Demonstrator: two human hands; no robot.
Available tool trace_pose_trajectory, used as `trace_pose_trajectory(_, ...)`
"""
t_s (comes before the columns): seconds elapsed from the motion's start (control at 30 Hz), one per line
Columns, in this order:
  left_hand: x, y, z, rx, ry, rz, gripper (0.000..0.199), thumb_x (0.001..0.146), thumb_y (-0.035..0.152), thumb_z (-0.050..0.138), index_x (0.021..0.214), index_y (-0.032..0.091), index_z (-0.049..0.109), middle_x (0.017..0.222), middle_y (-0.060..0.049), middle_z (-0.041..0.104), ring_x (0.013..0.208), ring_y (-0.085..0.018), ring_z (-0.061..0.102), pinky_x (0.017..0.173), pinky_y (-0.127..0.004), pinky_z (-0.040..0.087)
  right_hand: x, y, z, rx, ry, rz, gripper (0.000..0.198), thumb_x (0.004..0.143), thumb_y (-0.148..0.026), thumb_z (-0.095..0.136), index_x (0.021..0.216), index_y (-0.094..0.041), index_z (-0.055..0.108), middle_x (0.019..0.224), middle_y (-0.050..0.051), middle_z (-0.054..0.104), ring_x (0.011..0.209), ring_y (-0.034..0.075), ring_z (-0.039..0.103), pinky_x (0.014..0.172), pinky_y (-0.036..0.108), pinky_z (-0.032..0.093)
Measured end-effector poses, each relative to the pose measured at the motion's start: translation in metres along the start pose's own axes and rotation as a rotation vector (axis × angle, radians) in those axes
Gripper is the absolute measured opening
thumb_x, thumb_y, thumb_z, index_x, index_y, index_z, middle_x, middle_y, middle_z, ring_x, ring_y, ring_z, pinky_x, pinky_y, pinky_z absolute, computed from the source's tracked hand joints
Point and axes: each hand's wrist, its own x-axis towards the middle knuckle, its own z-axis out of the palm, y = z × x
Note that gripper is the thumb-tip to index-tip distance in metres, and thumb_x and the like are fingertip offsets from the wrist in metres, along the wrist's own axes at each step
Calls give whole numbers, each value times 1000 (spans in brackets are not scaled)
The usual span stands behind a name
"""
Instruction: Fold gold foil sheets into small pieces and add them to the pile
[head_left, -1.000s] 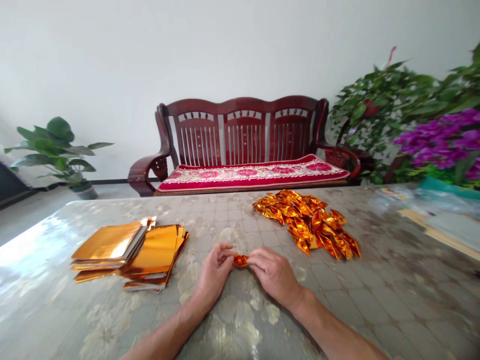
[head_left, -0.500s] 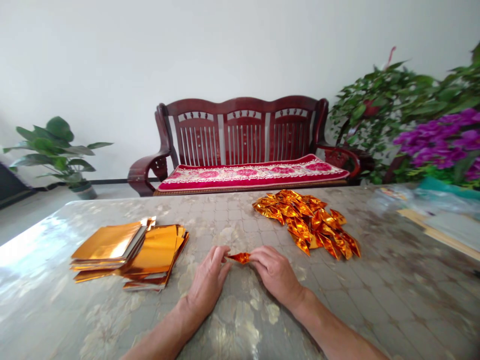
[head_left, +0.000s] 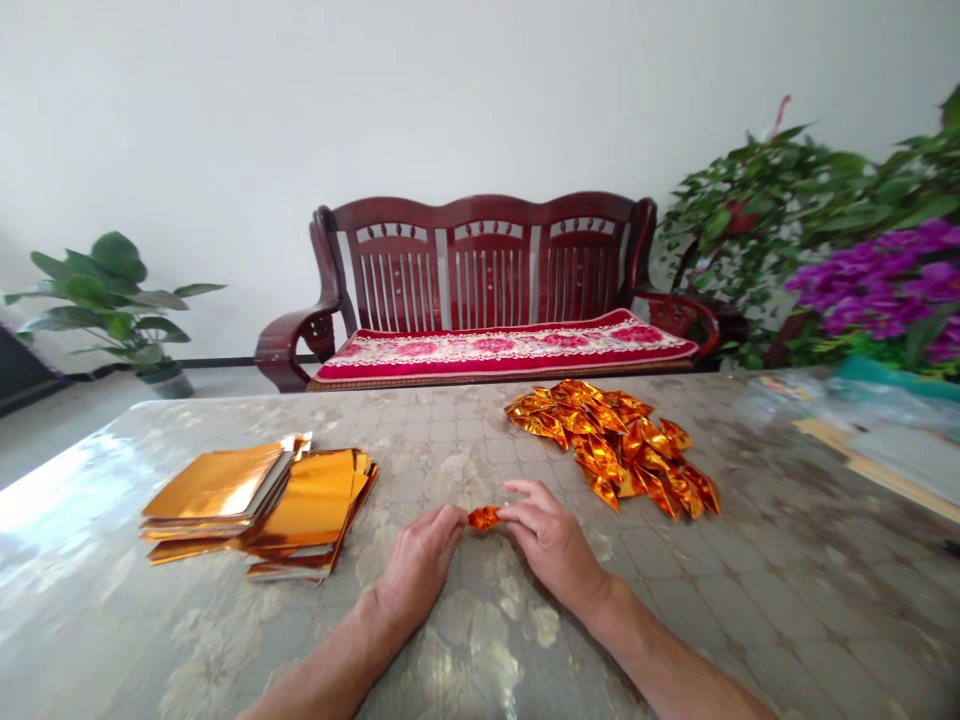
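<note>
A small folded piece of orange-gold foil (head_left: 484,518) sits between the two hands over the middle of the bench (head_left: 480,650), whose far edge runs below a dark red wooden settee (head_left: 489,270). The left hand (head_left: 420,562) has its fingers bent in and closed on the piece's left end. The right hand (head_left: 553,548) pinches the opposite end between thumb and fingers, with one finger lifted clear above the grip. Whether the piece touches the bench or is held just over it, I cannot tell. Toward the bench's left edge, well apart from the far left corner, lie two stacks side by side and touching: a left stack of flat gold sheets (head_left: 217,482) and a right stack of gold sheets (head_left: 311,500), both with uneven margins. Beyond the right hand, a loose heap of pointed folded foil pieces (head_left: 600,462) spreads from near the far edge toward the middle. Farther right, close to the far edge, are clear plastic wrapping (head_left: 787,395), a teal sheet (head_left: 896,378) and some pale flat sheets (head_left: 911,450), near purple flowers (head_left: 881,280).
</note>
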Motion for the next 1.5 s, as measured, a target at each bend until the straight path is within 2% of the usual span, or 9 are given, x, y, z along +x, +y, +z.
trace_pose_trajectory(0.27,2,-1,-1,-41,10,-46,19,95,24,46,94,29,64,86,1,72,79,-16,68,72,-23,49,-1,-6,-4,-214,-15,47,28,85,-13,64,106,-30,74,112,4,69,84,18,71,74,26,57)
trace_pose_trajectory(0.43,2,-2,0,-69,29,-57,19,94,24,47,91,29,65,81,3,71,76,-15,68,71,-23,49,-1,-6,-2,-157,-6,21,28,88,-10,57,103,-28,73,99,3,71,83,16,70,73,24,55)
trace_pose_trajectory(0.57,1,-2,2,-92,11,-58,19,96,25,46,92,28,64,82,3,70,76,-14,67,71,-23,49,-1,-2,0,-70,-55,14,23,90,-11,57,99,-25,73,93,3,72,84,16,69,75,25,54)
trace_pose_trajectory(0.83,4,2,0,-65,-34,69,24,99,27,45,100,29,69,100,-1,73,90,-16,68,83,-24,52,-1,-4,1,-75,-168,-19,19,92,-12,59,100,-23,72,93,2,70,86,15,68,79,24,53)
trace_pose_trajectory(1.0,7,1,-1,-5,-41,101,25,97,21,47,103,30,69,100,1,74,91,-15,68,82,-23,51,0,-2,4,-52,-117,-47,17,92,-11,60,98,-22,73,91,2,70,84,16,67,78,25,54)
trace_pose_trajectory(1.2,6,-2,4,-77,37,120,20,98,21,50,100,26,69,94,1,75,84,-12,69,77,-20,51,-1,-3,4,17,-71,-69,16,89,-12,65,100,-20,73,92,4,70,84,17,68,77,25,55)
trace_pose_trajectory(1.5,4,4,7,-161,94,58,16,91,17,58,92,25,73,88,3,76,81,-13,71,76,-18,52,-3,-5,5,121,-34,-61,19,90,-12,61,99,-23,74,94,4,72,86,16,69,77,25,55)
